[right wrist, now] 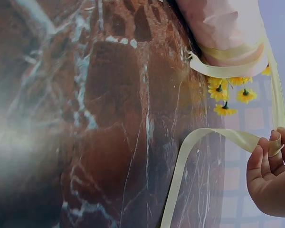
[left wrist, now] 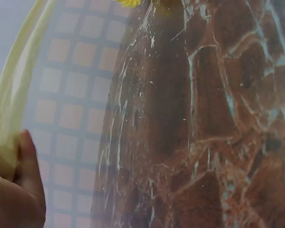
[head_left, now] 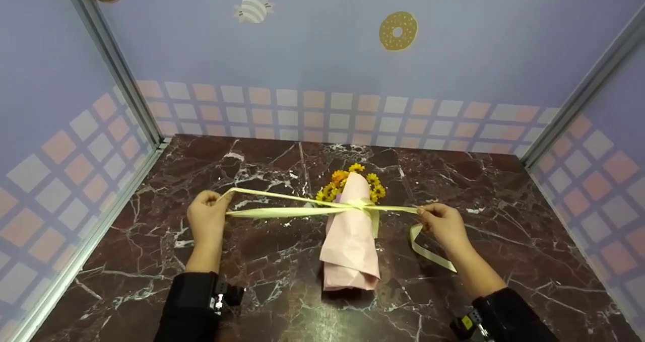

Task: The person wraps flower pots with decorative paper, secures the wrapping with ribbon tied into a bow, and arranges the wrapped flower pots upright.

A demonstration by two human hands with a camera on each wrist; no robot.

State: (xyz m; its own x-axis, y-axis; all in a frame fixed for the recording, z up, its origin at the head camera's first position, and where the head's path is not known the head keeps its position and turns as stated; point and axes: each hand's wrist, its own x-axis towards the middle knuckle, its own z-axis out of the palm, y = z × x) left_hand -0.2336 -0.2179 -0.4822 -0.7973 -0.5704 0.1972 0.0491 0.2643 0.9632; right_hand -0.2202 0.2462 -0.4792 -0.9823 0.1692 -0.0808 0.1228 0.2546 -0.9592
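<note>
A bouquet of yellow flowers (head_left: 330, 191) wrapped in pink paper (head_left: 351, 241) lies on the table, blooms toward the back wall. Pale yellow ribbon (head_left: 282, 212) runs round the wrap and crosses in a knot (head_left: 359, 204) on its front. On the left, my left hand (head_left: 207, 216) grips a loop of the ribbon, two strands stretching from it to the knot. To the right of the bouquet, my right hand (head_left: 444, 226) pinches another taut stretch of ribbon between thumb and fingers. From that hand a loose ribbon tail (right wrist: 180, 166) hangs down in a curl.
The table (head_left: 272, 266) has a dark red marbled top. A lilac back wall (head_left: 322, 55) with donut and candy prints stands behind it, and side panels with metal posts (head_left: 113, 62) close both sides. Cameras (head_left: 229, 294) are strapped to both wrists.
</note>
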